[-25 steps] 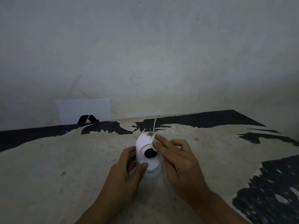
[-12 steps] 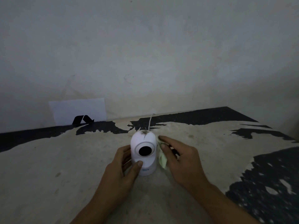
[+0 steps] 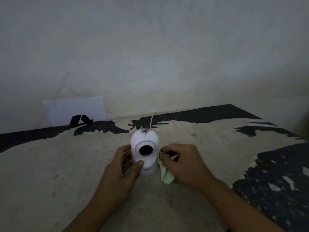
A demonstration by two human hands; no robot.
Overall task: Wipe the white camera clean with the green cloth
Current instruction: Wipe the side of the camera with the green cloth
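Head view shows the left hand (image 3: 122, 166) gripping the white camera (image 3: 144, 153), the right hand (image 3: 181, 163) pressing the green cloth (image 3: 165, 174) to its side, with brown grime (image 3: 145, 131) left on top.

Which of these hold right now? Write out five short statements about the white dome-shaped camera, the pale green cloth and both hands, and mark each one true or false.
1. The left hand grips the white dome-shaped camera near its base. True.
2. The pale green cloth is draped over the camera's top. False: it hangs at the camera's right side, held by the right hand.
3. Dark grime shows on the camera's crown. True.
4. The camera lies tipped on its side. False: it stands upright on the worn table surface.
5. The camera's round black lens is covered by the cloth. False: it is bare and faces the viewer.
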